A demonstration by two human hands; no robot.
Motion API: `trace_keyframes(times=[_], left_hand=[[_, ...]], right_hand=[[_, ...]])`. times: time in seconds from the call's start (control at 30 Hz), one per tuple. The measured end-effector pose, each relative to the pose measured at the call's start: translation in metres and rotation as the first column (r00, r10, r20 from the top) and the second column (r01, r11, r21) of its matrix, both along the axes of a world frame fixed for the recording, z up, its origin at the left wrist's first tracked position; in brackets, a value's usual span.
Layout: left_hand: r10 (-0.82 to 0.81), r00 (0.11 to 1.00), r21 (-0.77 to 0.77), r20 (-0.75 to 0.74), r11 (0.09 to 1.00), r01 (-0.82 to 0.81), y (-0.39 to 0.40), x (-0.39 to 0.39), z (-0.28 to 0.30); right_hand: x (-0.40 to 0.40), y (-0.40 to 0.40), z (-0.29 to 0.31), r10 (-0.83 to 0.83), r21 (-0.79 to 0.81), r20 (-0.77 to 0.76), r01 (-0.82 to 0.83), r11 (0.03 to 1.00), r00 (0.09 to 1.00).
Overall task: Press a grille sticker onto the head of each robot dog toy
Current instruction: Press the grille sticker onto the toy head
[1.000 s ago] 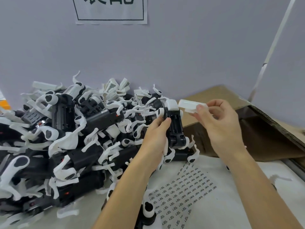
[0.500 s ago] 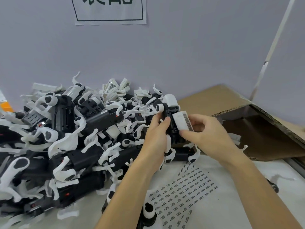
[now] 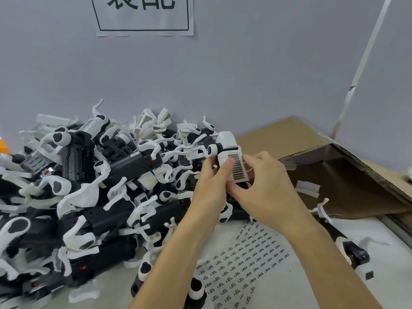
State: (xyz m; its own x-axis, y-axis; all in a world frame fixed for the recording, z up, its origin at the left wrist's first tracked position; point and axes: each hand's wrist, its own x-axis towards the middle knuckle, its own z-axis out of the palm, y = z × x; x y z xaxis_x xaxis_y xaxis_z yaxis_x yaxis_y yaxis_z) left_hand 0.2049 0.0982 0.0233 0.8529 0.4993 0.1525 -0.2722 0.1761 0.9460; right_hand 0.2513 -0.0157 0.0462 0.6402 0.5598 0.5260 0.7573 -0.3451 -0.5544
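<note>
Both hands meet over 1 black-and-white plastic robot dog toy (image 3: 225, 148), held up at the right edge of the big heap of black-and-white toy dogs (image 3: 89, 192) piled against the pale grey wall (image 3: 245, 74). The left hand (image 3: 211, 186) grips the toy from the left, thumb curled up onto the white head piece. The right hand (image 3: 265, 188) comes in from the right, fingers bent around the head, and seems to pinch the piece from the side. The dark mesh-pattern grille sticker (image 3: 237, 167) sits right on that white head face, between the 2 thumbs, touching the left thumb tip.

Below the wrists, a white sheet printed with rows of small black labels (image 3: 243, 264) lies flat on the white tabletop (image 3: 390, 237). A flattened brown cardboard box (image 3: 347, 186) sits at the right, with 1 more toy dog (image 3: 347, 248) beside it.
</note>
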Motion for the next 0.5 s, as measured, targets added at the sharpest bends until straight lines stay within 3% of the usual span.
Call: trace_keyframes(times=[0.07, 0.17, 0.5], left_hand=[[0.007, 1.0, -0.039, 0.005, 0.999, -0.007, 0.0, -0.0005, 0.0013], [0.017, 1.0, -0.063, -0.009, 0.998, -0.018, 0.0002, -0.0004, 0.0008], [0.032, 0.996, 0.077, 0.078, 0.996, -0.038, -0.0059, -0.0016, -0.0006]], right_hand=[[0.0001, -0.0017, 0.003, 0.055, 0.035, -0.05, -0.053, 0.998, 0.997], [0.0042, -0.0068, 0.0069, 0.139, 0.187, -0.25, -0.093, 0.978, 0.958], [0.0067, -0.0034, 0.0006, 0.23, 0.393, -0.562, 0.012, 0.919, 0.794]])
